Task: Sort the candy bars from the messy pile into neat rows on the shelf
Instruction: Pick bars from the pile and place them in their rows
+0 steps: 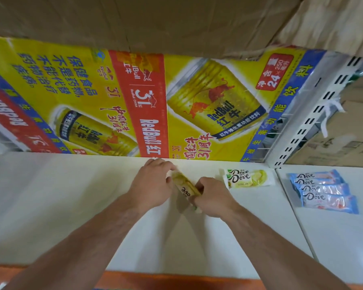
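Yellow bar (186, 188): gripped by your right hand (212, 197), apparently pinched by your left hand (153, 183); unplaced. Right of it: yellow stack (247, 177), blue row (323, 191), shelved.

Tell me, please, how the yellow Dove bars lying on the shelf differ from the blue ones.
The yellow Dove bars show two overlapped wrappers; the blue Dove bars show four, fanned. The yellow ones lie left of the shelf seam, the blue ones right. Both lie flat, logos readable.

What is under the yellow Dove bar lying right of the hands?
A second yellow bar: only its far edge and logo show past the top bar. The rest, and anything beneath, is covered.
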A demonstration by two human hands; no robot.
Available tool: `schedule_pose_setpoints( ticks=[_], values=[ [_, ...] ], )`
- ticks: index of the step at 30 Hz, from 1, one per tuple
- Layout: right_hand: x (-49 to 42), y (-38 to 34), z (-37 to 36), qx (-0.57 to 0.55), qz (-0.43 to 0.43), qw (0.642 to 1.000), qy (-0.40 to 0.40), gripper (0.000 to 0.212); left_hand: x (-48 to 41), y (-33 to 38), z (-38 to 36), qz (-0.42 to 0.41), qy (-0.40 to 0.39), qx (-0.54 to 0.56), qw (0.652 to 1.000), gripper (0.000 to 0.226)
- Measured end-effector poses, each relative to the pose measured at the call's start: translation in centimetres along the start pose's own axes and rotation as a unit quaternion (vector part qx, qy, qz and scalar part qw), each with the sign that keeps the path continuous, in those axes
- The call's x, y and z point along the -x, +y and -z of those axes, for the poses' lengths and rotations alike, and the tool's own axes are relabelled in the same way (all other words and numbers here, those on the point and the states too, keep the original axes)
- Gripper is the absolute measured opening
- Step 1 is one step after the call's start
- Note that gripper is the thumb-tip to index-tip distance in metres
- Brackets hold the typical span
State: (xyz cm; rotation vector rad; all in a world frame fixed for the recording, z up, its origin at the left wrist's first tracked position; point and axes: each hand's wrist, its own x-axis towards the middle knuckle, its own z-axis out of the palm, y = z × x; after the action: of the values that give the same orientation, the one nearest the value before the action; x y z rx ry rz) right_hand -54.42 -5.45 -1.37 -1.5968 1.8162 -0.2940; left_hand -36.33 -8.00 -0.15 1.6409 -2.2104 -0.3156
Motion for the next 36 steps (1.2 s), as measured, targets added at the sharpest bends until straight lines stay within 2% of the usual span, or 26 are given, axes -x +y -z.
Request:
schedule_pose_setpoints(
  ticks=[2, 3, 6, 8, 11, 15, 21, 25, 26, 27, 29, 30, 33, 36],
  values=[
    [1.0, 0.8, 0.9, -0.145, -0.043, 0.988, -0.022, 0.019, -0.2, 0.9, -0.1, 0.007, 0.014, 0.015, 1.000, 0.033],
    [1.5, 1.2, 1.4, -0.230, -0.067, 0.971, -0.026, 0.018, -0.3, 1.3, -0.1, 0.013, 0.017, 0.025, 0.999, 0.033],
    [3.1, 2.8, 2.7, -0.456, -0.088, 0.885, -0.033, 0.016, -0.4, 3.0, -0.6, 0.045, 0.013, 0.086, 0.995, 0.028],
    [4.0, 3.8, 3.3, -0.538, -0.070, 0.839, -0.046, 0.020, -0.4, 4.3, -0.9, 0.080, -0.013, 0.157, 0.984, 0.021],
    [5.1, 4.8, 4.0, -0.563, -0.052, 0.823, -0.055, 0.020, -0.3, 6.6, -1.2, 0.109, -0.074, 0.274, 0.953, 0.017],
    [5.7, 6.1, 4.4, -0.587, -0.062, 0.806, -0.034, 0.016, 0.3, 9.2, -1.1, 0.095, -0.142, 0.409, 0.896, 0.010],
    [6.6, 7.8, 5.2, -0.601, -0.055, 0.797, -0.014, 0.014, 0.2, 10.4, -2.1, 0.084, -0.133, 0.400, 0.903, 0.026],
    [6.6, 9.9, 6.8, -0.647, -0.080, 0.756, 0.058, 0.016, 0.1, 10.5, -2.3, 0.095, -0.145, 0.385, 0.906, 0.025],
    [6.6, 10.6, 7.2, -0.645, -0.085, 0.756, 0.071, 0.018, 0.1, 10.5, -2.3, 0.099, -0.153, 0.374, 0.909, 0.025],
    [6.6, 11.2, 7.5, -0.617, -0.086, 0.779, 0.073, 0.017, 0.2, 10.6, -2.4, 0.100, -0.158, 0.354, 0.916, 0.025],
    [6.7, 12.0, 7.7, -0.525, -0.085, 0.845, 0.057, 0.014, 0.2, 10.6, -2.8, 0.096, -0.149, 0.283, 0.943, 0.024],
    [6.5, 12.3, 7.7, -0.492, -0.093, 0.863, 0.058, 0.015, 0.3, 10.6, -3.0, 0.093, -0.135, 0.241, 0.957, 0.024],
    [5.6, 13.2, 7.9, -0.480, -0.127, 0.863, 0.095, 0.023, 0.3, 10.5, -3.3, 0.075, -0.106, 0.158, 0.979, 0.023],
    [4.4, 13.4, 8.6, -0.483, -0.137, 0.855, 0.127, 0.010, 0.2, 10.3, -3.5, 0.061, -0.106, 0.130, 0.984, 0.024]
  ],
)
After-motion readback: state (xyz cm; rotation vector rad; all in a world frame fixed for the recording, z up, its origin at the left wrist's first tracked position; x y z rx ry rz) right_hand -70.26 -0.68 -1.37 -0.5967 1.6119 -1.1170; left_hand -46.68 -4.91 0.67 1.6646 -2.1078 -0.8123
